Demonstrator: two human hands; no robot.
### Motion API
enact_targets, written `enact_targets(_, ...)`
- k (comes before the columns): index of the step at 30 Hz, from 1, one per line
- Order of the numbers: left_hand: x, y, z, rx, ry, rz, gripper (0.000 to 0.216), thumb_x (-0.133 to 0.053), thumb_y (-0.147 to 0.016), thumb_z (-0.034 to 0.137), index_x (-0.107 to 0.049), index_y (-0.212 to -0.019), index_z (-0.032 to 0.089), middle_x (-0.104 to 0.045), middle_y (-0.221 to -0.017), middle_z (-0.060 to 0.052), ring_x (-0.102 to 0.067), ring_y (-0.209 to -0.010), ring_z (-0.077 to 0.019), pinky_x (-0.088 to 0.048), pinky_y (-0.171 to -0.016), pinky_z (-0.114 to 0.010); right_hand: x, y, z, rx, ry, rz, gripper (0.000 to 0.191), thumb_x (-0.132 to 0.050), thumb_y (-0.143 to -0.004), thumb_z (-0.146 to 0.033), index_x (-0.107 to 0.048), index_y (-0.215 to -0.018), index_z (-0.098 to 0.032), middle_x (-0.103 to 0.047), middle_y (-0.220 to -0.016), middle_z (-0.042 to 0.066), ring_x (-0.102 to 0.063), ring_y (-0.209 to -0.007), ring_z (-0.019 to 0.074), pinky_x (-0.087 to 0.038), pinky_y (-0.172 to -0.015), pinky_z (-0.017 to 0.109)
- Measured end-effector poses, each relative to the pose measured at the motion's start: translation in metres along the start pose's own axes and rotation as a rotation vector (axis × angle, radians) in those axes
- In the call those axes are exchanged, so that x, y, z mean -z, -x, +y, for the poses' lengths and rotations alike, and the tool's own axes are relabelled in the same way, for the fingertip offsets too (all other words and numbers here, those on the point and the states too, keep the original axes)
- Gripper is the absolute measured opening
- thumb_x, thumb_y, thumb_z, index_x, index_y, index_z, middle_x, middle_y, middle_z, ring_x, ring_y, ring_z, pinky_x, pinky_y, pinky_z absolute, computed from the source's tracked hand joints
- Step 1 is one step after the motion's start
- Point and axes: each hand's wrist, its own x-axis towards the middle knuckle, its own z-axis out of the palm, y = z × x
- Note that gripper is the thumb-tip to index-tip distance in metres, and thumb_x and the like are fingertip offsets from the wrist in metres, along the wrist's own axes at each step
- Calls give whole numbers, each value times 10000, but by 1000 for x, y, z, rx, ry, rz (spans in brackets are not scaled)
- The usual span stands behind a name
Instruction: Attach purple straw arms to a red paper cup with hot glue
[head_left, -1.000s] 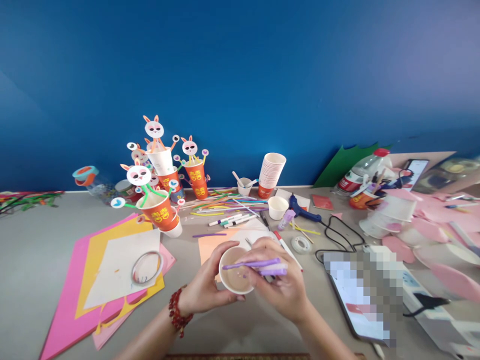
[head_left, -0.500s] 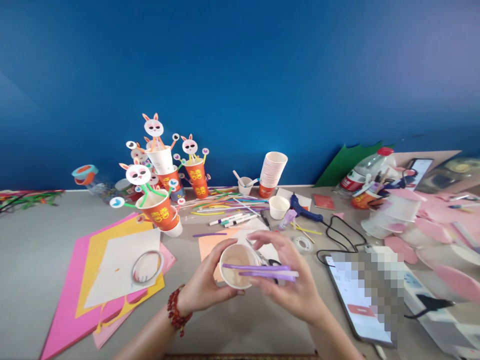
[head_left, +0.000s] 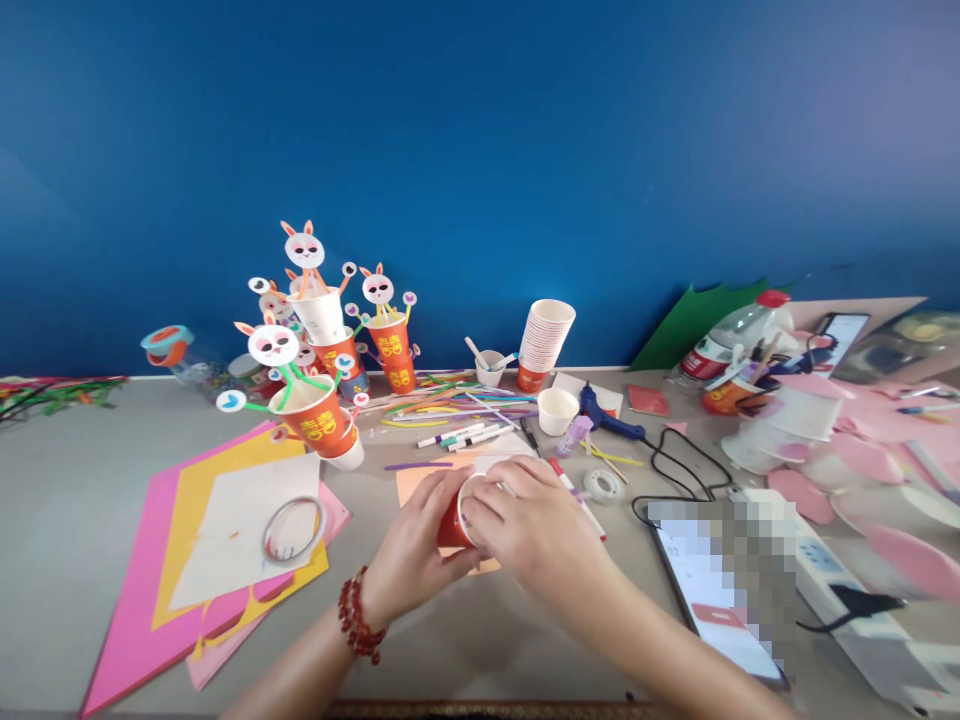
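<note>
My left hand (head_left: 420, 540) is wrapped around a red-and-white paper cup (head_left: 452, 527), tilted with its mouth to the right. The curled fingers of my right hand (head_left: 517, 510) reach into the cup's mouth and cover most of the opening. A trace of purple pipe cleaner (head_left: 465, 518) shows at these fingers; the rest is hidden by the hand. Beneath the cup lies an orange paper sheet (head_left: 409, 490). Just beyond my right hand a red marker (head_left: 592, 515) rests on the table.
Finished rabbit cups (head_left: 307, 410) stand at left behind coloured paper sheets (head_left: 150, 540). A stack of paper cups (head_left: 546, 340), a white cup (head_left: 557, 412), a blue glue gun (head_left: 611, 418) and tape (head_left: 602, 486) are behind. At right lie a phone (head_left: 675, 560) and a power strip (head_left: 825, 570).
My right hand has moved left, its fingers going into the cup's mouth. The purple pipe cleaners that jutted out are now mostly hidden. The cup has turned, showing its red side.
</note>
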Motion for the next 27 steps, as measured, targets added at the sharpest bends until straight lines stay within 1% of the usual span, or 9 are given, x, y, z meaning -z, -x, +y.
enact_targets(2,1,0,1,8,-7,-6,742,-689,-838,409,-294,-1452,273,-497,-1410,-145,-484,-1300,-319,-444,-1051,-490,-3,0,2,-21,-54,-14,138,-664,-877,-153,-631,-753,-204,-685,-780,37,-572,-781,214,-433,-764,383)
enact_targets(6,4,0,4,48,8,-12,747,-716,-819,373,-317,-1444,276,-493,-1420,-135,-481,-1303,-311,-439,-1060,-488,0,2,3,-64,-202,10,157,-661,-878,-171,-614,-733,-208,-676,-761,30,-557,-806,205,-409,-749,354)
enact_targets(9,4,0,4,73,31,-12,756,-726,-811,345,-320,-1446,279,-482,-1438,-128,-469,-1317,-309,-431,-1069,-489,3,3,3,-109,-302,37,201,-622,-875,-121,-599,-692,-200,-642,-702,18,-551,-765,189,-404,-734,331)
enact_targets(12,3,0,3,85,54,-17,763,-732,-806,334,-320,-1447,287,-478,-1448,-115,-458,-1327,-305,-423,-1077,-486,3,4,5,-154,-362,51,224,-587,-852,-67,-594,-666,-191,-613,-692,11,-546,-732,170,-399,-725,313)
enact_targets(16,1,0,4,74,89,-28,772,-733,-806,304,-311,-1451,284,-488,-1437,-116,-456,-1326,-302,-420,-1077,-482,1,4,6,-153,-396,26,208,-579,-843,-65,-602,-678,-190,-606,-714,13,-548,-733,167,-405,-740,310)
enact_targets(20,2,-2,6,73,140,-37,747,-736,-804,304,-340,-1436,274,-517,-1399,-119,-481,-1301,-306,-444,-1054,-464,-3,3,5,-131,-397,25,177,-585,-857,-100,-607,-706,-188,-626,-733,19,-558,-745,175,-409,-770,324)
enact_targets(24,3,-2,6,78,162,-55,769,-747,-800,335,-326,-1441,284,-489,-1428,-122,-468,-1316,-311,-431,-1069,-478,0,3,6,-121,-413,-38,147,-614,-824,-105,-596,-704,-188,-637,-772,21,-561,-758,179,-411,-778,322)
enact_targets(27,2,-1,3,76,171,-70,789,-760,-785,367,-332,-1442,277,-477,-1439,-134,-456,-1327,-325,-416,-1084,-501,4,3,7,-90,-432,-71,146,-601,-831,-110,-592,-709,-191,-641,-792,19,-558,-755,175,-405,-767,314)
